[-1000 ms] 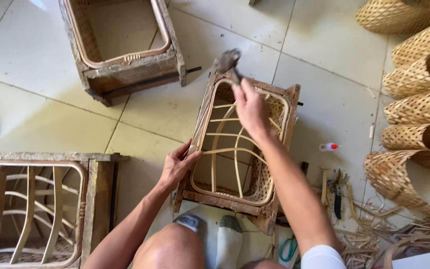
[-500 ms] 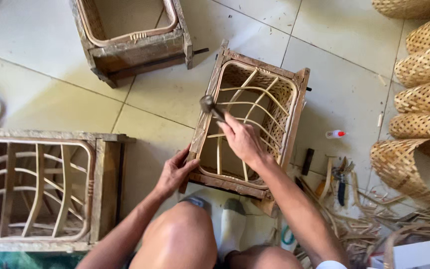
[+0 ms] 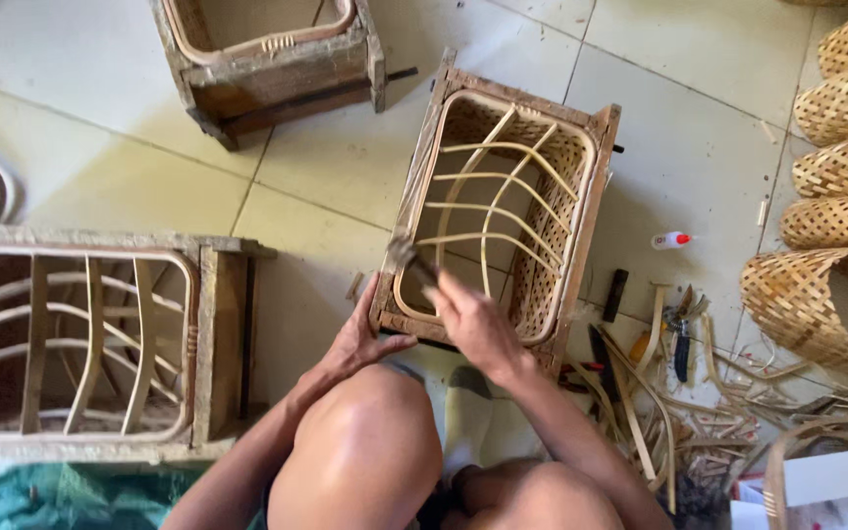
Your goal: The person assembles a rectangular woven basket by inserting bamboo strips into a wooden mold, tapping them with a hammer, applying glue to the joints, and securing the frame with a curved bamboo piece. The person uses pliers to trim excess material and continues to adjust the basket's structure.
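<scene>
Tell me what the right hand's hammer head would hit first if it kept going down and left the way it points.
Probably the near-left rim of the rattan basket frame, just above the left hand; the hammer in the right hand looks almost on it. Depth is unclear.

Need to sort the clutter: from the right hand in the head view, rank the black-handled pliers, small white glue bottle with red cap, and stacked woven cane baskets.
From the right hand:
1. Black-handled pliers, right, on floor.
2. Small white glue bottle with red cap, up-right.
3. Stacked woven cane baskets, far right edge.
</scene>
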